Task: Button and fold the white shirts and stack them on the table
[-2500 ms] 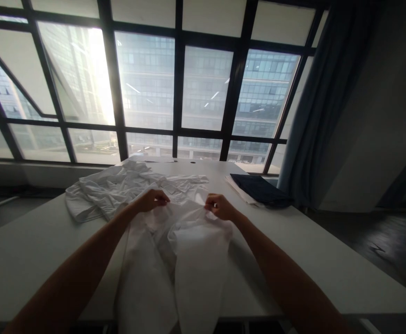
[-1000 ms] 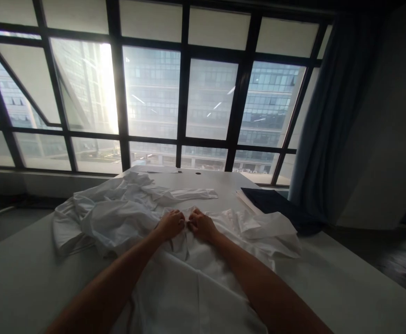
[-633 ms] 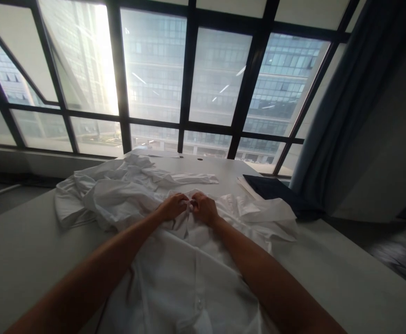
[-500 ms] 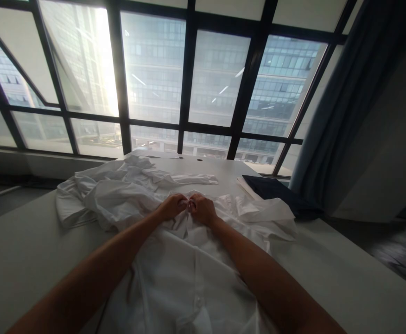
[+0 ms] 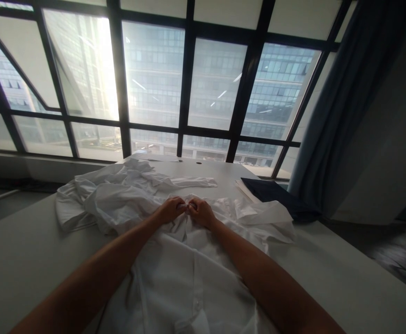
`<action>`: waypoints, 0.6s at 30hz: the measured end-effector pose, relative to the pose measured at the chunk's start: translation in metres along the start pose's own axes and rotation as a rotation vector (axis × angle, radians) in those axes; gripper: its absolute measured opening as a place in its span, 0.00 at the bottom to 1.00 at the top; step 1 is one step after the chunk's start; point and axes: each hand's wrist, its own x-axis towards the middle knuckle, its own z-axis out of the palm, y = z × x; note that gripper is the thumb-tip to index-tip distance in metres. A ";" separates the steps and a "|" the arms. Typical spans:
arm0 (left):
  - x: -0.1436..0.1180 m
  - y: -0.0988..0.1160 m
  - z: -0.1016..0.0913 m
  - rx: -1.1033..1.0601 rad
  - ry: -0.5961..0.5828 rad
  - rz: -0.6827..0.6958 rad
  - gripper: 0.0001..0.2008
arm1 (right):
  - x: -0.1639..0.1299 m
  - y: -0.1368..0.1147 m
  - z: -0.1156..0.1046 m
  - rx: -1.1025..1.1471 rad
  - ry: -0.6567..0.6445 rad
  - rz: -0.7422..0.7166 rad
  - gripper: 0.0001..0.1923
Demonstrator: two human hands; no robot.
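Left hand point(image 5: 170, 211) and right hand point(image 5: 200, 212) meet knuckle to knuckle at top of white shirt point(image 5: 189, 273), fingers of both pinching its fabric near collar. Shirt lies spread on desk point(image 5: 345, 273), lower part running toward near edge.

Risk: thin cloth may slip from pinch; hanging part could drag shirt off the desk.

Crumpled white garment point(image 5: 109, 197) touching on left, dark folded cloth point(image 5: 275, 195) near right; open desk both sides.
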 end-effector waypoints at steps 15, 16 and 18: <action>-0.004 0.037 -0.011 0.351 0.089 -0.199 0.07 | 0.002 0.004 0.004 -0.041 0.105 0.016 0.09; -0.004 0.039 -0.011 0.359 0.088 -0.228 0.07 | 0.002 0.004 0.005 -0.034 0.106 0.013 0.10; -0.004 0.042 -0.012 0.364 0.072 -0.246 0.07 | 0.002 0.005 0.006 -0.016 0.106 0.014 0.10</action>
